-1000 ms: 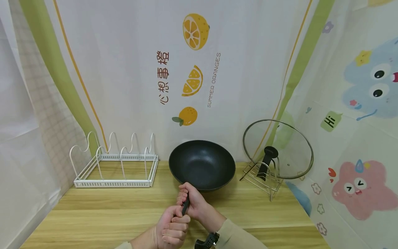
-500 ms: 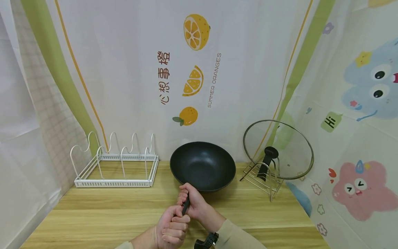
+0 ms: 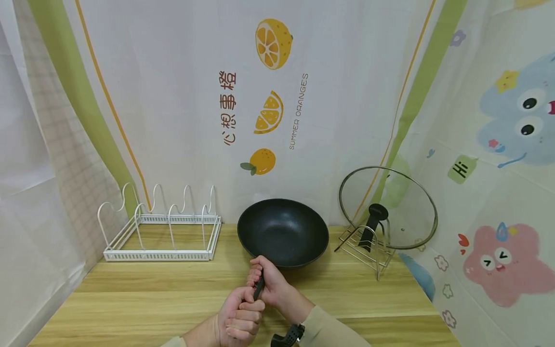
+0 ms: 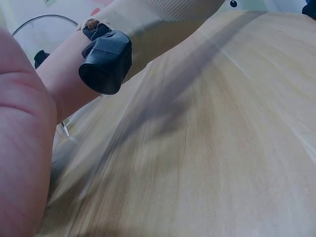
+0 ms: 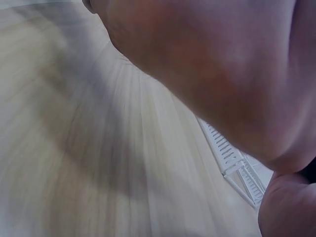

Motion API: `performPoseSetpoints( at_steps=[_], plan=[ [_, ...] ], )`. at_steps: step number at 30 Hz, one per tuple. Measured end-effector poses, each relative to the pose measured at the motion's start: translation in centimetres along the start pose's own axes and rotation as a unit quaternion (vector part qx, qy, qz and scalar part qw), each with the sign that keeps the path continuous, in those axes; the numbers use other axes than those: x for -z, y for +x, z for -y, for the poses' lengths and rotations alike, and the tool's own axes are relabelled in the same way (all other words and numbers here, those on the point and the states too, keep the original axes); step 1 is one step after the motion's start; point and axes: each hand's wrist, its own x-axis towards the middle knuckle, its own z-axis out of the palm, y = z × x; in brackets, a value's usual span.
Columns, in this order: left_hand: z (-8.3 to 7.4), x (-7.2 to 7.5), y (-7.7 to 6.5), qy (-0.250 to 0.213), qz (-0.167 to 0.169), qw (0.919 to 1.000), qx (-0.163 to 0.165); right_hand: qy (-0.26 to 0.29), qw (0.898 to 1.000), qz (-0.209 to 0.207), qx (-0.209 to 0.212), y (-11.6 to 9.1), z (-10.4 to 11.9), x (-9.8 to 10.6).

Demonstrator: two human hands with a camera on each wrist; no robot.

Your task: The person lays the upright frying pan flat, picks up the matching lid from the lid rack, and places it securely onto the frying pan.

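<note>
A black wok (image 3: 282, 233) is held by its dark handle (image 3: 258, 286), its bowl facing me in the head view. My left hand (image 3: 240, 313) grips the end of that handle, fingers curled round it. Farther up, close to the rim, my right hand (image 3: 269, 282) is wrapped round the same handle. Whether the wok's base touches the table cannot be told. In the left wrist view only part of the left hand (image 4: 22, 138) shows, beside the right forearm. The right wrist view is mostly filled by the right hand (image 5: 212, 74), and the grip itself is hidden.
On the left of the wooden table (image 3: 165, 294) stands a white rack (image 3: 158, 255) with upright wire loops. A glass lid (image 3: 407, 212) with a black knob leans in a small wire stand (image 3: 377, 260) on the right. Printed curtains (image 3: 182, 120) hang behind.
The wok's far rim has dipped slightly, and the near rim sits a touch lower. Both hands keep the same grip on the handle. The rack and lid stay put.
</note>
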Motion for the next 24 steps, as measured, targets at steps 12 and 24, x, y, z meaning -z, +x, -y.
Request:
performPoseSetpoints(
  at_steps=[12, 24],
  plan=[
    [-0.02, 0.2, -0.3, 0.007, -0.003, 0.9999, 0.009, 0.002, 1.0, -0.004, -0.003, 0.06, -0.29, -0.01],
    [0.08, 0.55, -0.89, -0.002, -0.006, 1.0, 0.007, 0.012, 1.0, -0.006, -0.006, 0.29, -0.6, 0.04]
  ],
)
